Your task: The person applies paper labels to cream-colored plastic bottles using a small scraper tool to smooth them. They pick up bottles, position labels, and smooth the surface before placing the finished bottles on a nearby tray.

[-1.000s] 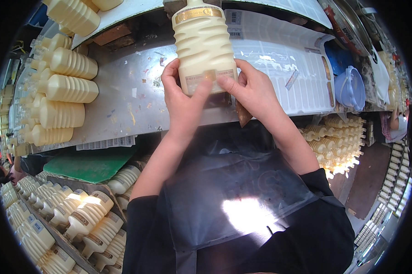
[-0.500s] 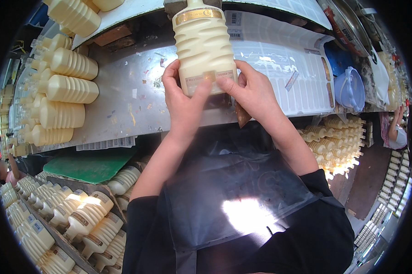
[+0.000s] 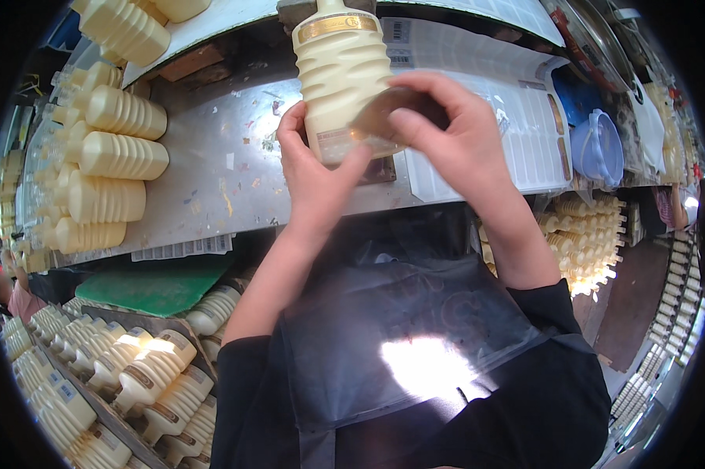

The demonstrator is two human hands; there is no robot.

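Note:
A cream-coloured plastic bottle (image 3: 340, 66) with wavy ridges lies at the middle of the metal worktable, its neck pointing away from me. It has a gold band near the shoulder and a clear printed label (image 3: 333, 142) near its base. My left hand (image 3: 321, 172) grips its lower left side, thumb over the base end. In my right hand (image 3: 470, 141) is a flat brown scraper (image 3: 391, 113), held between thumb and fingers over the right side of the label. The scraper is blurred and covers part of the bottle; whether it touches cannot be made out.
White-backed label sheets (image 3: 516, 125) lie to the right, beside a light-blue bucket (image 3: 597, 148). Several cream bottles (image 3: 125, 154) are stacked at the table's left. Crates of bottles (image 3: 157, 367) stand lower left near a green board (image 3: 157, 281); more bottles (image 3: 567, 242) sit lower right.
My right hand has left the bottle's right edge and risen, swinging the brown scraper up from below the palm onto the label area. The left hand and bottle stay nearly in place.

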